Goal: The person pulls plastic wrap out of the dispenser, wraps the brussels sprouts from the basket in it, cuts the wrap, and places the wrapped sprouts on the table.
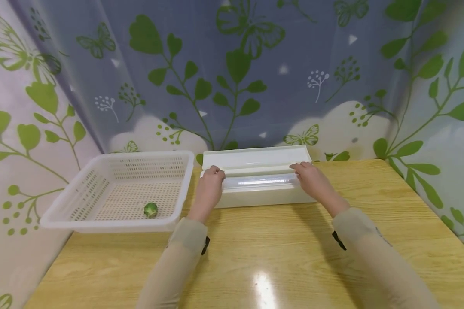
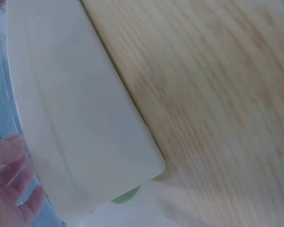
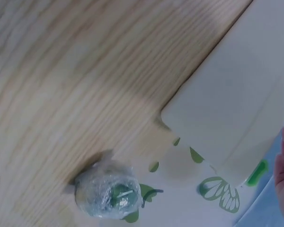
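A long white cling film box (image 1: 267, 198) stands on the table with its lid (image 1: 255, 158) tipped back. A shiny roll of clear cling film (image 1: 259, 181) lies inside. At the left end my left hand (image 1: 210, 189) pinches the film's edge, fingers curled by the rim. My right hand (image 1: 313, 182) does the same at the other end, thumb and forefinger together. Both hands also show at the edge of their wrist views, beside the box wall (image 2: 85, 109). A round green thing wrapped in clear film (image 3: 109, 190) sits past the box's right end in the right wrist view.
A white perforated plastic basket (image 1: 120, 224) stands left of the box. In it lies a small green Brussels sprout (image 1: 151, 210). A leaf-patterned curtain (image 1: 201, 77) hangs behind the wooden table (image 1: 232, 257).
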A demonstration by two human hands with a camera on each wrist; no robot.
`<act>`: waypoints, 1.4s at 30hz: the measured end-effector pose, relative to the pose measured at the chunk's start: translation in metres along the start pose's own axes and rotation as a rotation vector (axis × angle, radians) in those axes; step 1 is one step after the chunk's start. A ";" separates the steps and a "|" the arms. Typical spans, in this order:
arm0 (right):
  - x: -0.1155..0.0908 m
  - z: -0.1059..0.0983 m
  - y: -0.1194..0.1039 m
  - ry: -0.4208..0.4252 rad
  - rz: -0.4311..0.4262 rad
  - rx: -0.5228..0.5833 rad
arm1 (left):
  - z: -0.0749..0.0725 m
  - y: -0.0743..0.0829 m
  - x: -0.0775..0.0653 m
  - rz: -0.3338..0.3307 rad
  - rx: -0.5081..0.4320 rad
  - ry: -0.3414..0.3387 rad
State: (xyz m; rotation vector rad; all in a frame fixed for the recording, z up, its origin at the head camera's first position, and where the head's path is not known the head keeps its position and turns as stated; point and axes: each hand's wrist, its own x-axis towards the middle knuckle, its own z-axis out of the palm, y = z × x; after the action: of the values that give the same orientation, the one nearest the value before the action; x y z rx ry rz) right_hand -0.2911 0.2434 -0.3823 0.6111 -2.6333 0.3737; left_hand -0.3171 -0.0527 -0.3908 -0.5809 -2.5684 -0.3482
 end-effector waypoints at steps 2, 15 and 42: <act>0.000 -0.002 0.001 0.019 0.017 -0.009 | -0.002 0.000 0.001 -0.022 -0.002 -0.013; 0.002 -0.009 0.011 0.064 0.077 -0.053 | -0.009 -0.003 0.010 -0.095 -0.052 -0.070; 0.020 -0.043 0.004 0.166 0.091 -0.099 | -0.047 0.006 0.031 -0.210 -0.171 0.045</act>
State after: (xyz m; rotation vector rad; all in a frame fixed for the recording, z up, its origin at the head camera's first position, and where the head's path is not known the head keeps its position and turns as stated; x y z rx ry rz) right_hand -0.2956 0.2542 -0.3362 0.4103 -2.5082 0.3048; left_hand -0.3203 -0.0532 -0.3346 -0.3574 -2.5776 -0.6504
